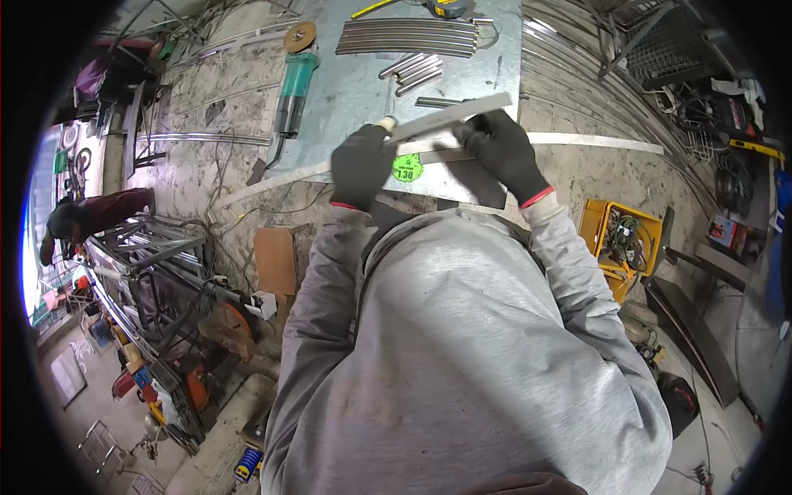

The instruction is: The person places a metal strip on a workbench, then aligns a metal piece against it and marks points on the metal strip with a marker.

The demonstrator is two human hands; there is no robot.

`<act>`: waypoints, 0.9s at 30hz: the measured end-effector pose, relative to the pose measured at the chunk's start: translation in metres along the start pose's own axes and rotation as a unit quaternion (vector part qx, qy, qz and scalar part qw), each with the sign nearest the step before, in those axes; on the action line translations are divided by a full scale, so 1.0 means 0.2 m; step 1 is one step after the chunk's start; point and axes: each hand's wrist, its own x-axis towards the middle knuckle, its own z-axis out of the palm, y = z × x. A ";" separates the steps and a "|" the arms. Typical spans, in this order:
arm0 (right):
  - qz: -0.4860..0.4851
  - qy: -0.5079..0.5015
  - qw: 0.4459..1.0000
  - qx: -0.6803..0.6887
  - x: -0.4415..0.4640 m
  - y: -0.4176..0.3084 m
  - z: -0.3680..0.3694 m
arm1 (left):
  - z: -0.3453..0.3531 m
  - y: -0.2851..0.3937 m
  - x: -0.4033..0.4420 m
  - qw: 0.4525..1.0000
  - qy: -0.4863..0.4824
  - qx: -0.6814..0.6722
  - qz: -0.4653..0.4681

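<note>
A flat grey metal bar point(452, 117) slants up to the right above the table, between my two black-gloved hands. My left hand point(361, 167) is closed at its left end; a small pale tip I cannot identify shows by the thumb. My right hand point(503, 154) has its fingers curled at the bar's lower edge, further right. Beneath both hands a long pale flat strip point(590, 142) crosses the table and runs past both sides. A round green label point(407, 168) reading 1.30 lies just right of my left hand. Short dark tubes point(436, 102) lie behind the bar.
The metal tabletop point(322, 91) carries long tubes point(404, 37), short tubes point(417, 73), a tape measure point(448, 7) and a green angle grinder point(297, 87). A yellow crate point(596, 223) stands on the right. Another person point(99, 216) bends over metal frames at the left.
</note>
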 end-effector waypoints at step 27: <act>-0.332 0.135 0.908 -0.217 -0.04 0.29 0.31 | 0.04 0.15 -0.25 0.974 0.027 0.038 -0.220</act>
